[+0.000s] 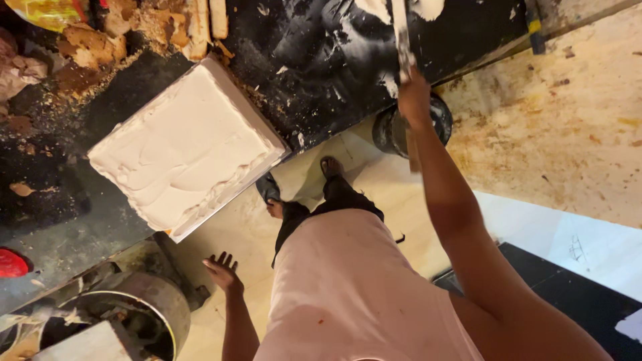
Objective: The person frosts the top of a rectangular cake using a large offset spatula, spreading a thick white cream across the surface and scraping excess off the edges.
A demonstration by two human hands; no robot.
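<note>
Spatula, long and cream-smeared, gripped at its lower end by right hand, fingers wrapped fully round the handle, blade lying up across the black worktop among white smears. Just below that hand, a dark round bucket on the floor. Well to the left, square white-frosted cake on the worktop edge, crumbs and cake scraps beyond. Left hand low, fingers spread, holding nothing, near a metal drum.
</note>
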